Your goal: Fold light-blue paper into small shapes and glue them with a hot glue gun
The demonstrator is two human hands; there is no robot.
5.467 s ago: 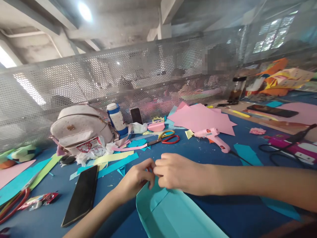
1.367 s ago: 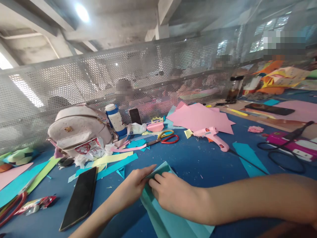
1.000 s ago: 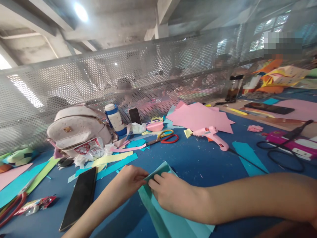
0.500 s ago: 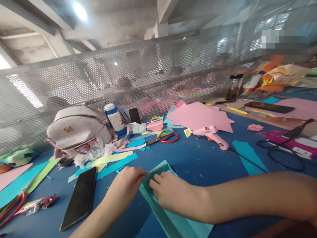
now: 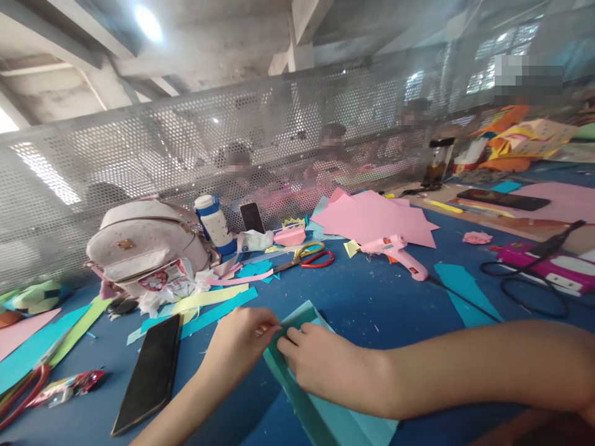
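A teal folded paper box (image 5: 334, 421) with raised walls lies at the table's front, partly covered by my hands. My left hand (image 5: 244, 337) is closed at its far left corner, thumb and fingers pinched on the paper edge. From inside the box, the bent fingers of my right hand (image 5: 320, 365) grip the same corner against the left wall. Its fingertips are partly hidden. Farther back lies a pink hot glue gun (image 5: 395, 251), with scissors (image 5: 309, 254) to its left.
A black phone (image 5: 149, 375) rests left of my left forearm. Behind it are paper strips (image 5: 218, 316), a pale backpack (image 5: 144, 241) and a bottle (image 5: 216, 223). Pink paper sheets (image 5: 372, 217) lie below a perforated metal screen (image 5: 162, 142). A magenta power strip (image 5: 543, 266) with a cable sits right.
My left hand has turned slightly, and a small gap now shows between its thumb and curled fingers. The right hand and the box have barely moved.
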